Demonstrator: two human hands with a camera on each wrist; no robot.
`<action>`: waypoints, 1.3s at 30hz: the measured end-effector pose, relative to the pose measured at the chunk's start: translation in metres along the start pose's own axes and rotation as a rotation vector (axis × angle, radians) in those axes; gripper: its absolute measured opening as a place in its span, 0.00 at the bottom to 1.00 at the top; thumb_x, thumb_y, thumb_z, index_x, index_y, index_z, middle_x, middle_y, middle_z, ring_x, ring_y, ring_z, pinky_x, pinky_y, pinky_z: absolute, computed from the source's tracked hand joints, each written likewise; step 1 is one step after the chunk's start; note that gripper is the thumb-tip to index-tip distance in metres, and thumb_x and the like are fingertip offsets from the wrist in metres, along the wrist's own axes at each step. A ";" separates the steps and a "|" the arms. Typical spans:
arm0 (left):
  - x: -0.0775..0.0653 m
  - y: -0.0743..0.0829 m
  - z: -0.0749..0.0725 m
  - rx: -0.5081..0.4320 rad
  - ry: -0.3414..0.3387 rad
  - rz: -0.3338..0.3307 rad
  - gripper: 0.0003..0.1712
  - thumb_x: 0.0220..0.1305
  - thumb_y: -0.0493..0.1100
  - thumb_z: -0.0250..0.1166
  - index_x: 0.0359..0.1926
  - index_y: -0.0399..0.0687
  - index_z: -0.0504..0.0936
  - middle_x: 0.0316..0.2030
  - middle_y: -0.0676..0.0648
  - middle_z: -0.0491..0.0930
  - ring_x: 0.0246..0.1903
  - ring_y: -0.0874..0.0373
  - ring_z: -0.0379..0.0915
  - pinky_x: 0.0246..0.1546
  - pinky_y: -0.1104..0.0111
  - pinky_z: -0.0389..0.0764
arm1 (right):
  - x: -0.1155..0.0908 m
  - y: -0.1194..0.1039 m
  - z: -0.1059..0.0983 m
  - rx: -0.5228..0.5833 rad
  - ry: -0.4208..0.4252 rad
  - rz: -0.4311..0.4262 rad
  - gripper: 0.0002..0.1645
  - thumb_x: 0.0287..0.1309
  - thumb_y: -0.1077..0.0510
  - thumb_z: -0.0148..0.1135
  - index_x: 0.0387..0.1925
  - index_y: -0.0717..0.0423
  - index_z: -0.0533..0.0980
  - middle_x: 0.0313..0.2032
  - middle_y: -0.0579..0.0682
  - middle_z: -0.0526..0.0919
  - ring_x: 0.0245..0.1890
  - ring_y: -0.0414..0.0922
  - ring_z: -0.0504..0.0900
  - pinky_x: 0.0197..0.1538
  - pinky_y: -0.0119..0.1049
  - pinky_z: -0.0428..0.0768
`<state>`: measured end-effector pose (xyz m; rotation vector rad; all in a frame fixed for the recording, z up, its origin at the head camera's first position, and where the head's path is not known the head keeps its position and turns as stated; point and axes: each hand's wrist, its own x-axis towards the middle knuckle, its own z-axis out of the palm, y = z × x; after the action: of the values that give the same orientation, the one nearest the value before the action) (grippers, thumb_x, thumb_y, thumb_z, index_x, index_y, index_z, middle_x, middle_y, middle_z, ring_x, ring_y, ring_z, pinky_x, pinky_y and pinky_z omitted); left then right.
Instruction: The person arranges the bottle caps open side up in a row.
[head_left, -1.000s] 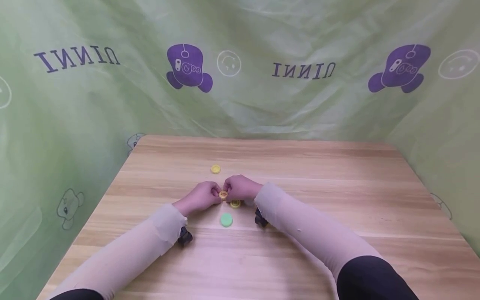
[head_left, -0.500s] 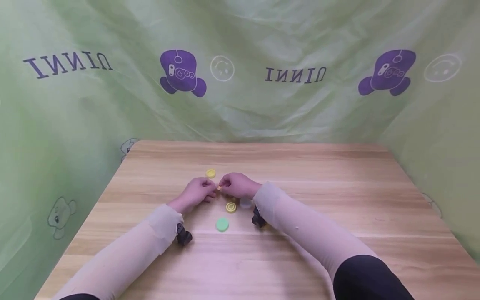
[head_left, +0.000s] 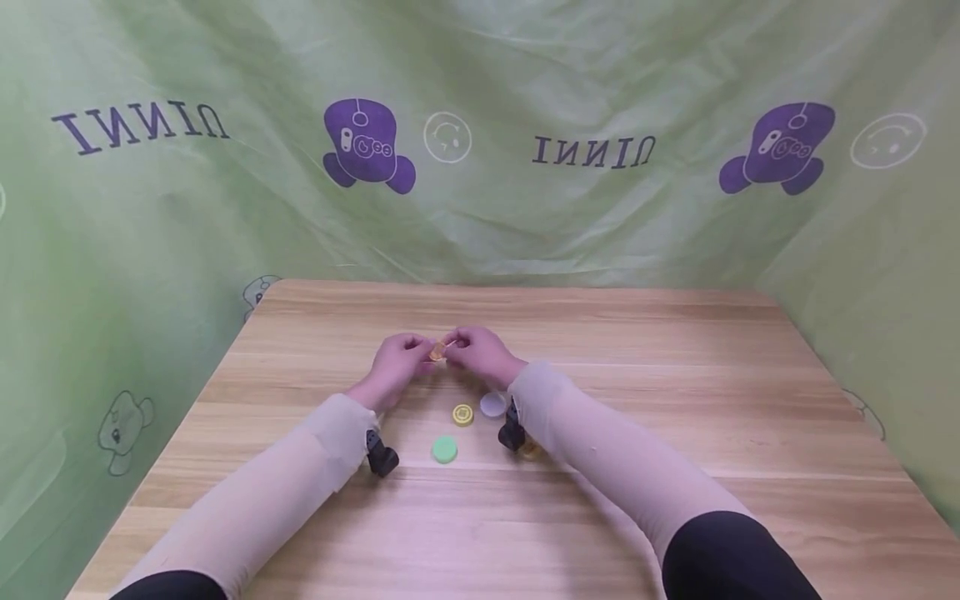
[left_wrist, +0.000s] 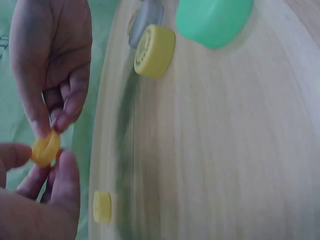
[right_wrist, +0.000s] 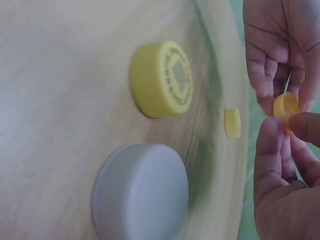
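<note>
Both hands meet over the middle of the table, pinching one small orange bottle cap (head_left: 437, 351) between their fingertips. My left hand (head_left: 399, 362) grips it from the left, thumb and fingers on its rim in the left wrist view. From the other side, my right hand (head_left: 483, 353) holds the same cap with thumb and fingertips. The cap (right_wrist: 286, 107) is tilted, its hollow side showing in the right wrist view. On the table below stand a yellow cap with a printed top (head_left: 462, 415), a pale grey cap (head_left: 492, 405) and a green cap (head_left: 445, 450).
Another yellow cap (left_wrist: 102, 207) lies farther back, hidden by the hands in the head view. An orange-yellow round thing (head_left: 530, 450) shows partly under the right wrist camera (head_left: 512, 429). A green printed curtain (head_left: 480, 217) hangs around the wooden table (head_left: 637, 333).
Both hands have moved together toward the back of the table with the orange cap. They now cover the far yellow cap in the head view, while the grey cap has come into sight.
</note>
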<state>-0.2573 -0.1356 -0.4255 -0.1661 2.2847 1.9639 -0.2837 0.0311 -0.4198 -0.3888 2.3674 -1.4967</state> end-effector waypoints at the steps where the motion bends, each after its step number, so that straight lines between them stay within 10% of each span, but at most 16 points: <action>1: 0.001 0.001 0.001 -0.006 0.017 0.004 0.13 0.77 0.35 0.58 0.52 0.26 0.78 0.51 0.35 0.79 0.42 0.50 0.82 0.52 0.60 0.85 | 0.003 0.002 0.000 0.062 0.011 0.014 0.10 0.68 0.67 0.61 0.49 0.68 0.79 0.38 0.57 0.86 0.36 0.45 0.84 0.43 0.34 0.85; 9: 0.008 0.001 0.006 -0.074 0.088 0.016 0.11 0.75 0.31 0.60 0.51 0.24 0.79 0.45 0.37 0.79 0.36 0.57 0.80 0.48 0.63 0.86 | 0.014 0.007 0.000 0.366 -0.011 0.113 0.09 0.68 0.73 0.57 0.49 0.71 0.74 0.38 0.61 0.86 0.33 0.43 0.85 0.46 0.37 0.87; 15: 0.011 0.006 0.005 0.058 0.087 0.053 0.13 0.75 0.35 0.60 0.53 0.28 0.80 0.46 0.37 0.80 0.43 0.47 0.80 0.48 0.58 0.86 | 0.014 0.003 -0.007 0.463 0.027 0.189 0.08 0.70 0.70 0.58 0.48 0.68 0.75 0.34 0.51 0.81 0.33 0.41 0.81 0.48 0.35 0.85; 30: 0.022 0.009 0.010 0.250 0.012 0.129 0.18 0.76 0.38 0.58 0.58 0.29 0.80 0.53 0.33 0.81 0.48 0.44 0.81 0.49 0.60 0.85 | 0.026 0.008 -0.016 0.331 0.125 0.215 0.07 0.67 0.71 0.62 0.45 0.67 0.76 0.29 0.49 0.79 0.27 0.38 0.78 0.35 0.27 0.82; 39: 0.022 0.014 0.013 0.172 -0.047 0.074 0.23 0.79 0.41 0.53 0.63 0.26 0.74 0.60 0.30 0.77 0.58 0.39 0.76 0.59 0.55 0.80 | 0.033 0.008 -0.016 0.214 0.141 0.208 0.05 0.66 0.71 0.62 0.42 0.70 0.77 0.27 0.49 0.76 0.25 0.39 0.76 0.33 0.27 0.80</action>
<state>-0.2805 -0.1209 -0.4177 -0.0195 2.4471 1.7715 -0.3205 0.0344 -0.4242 0.0142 2.2370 -1.7018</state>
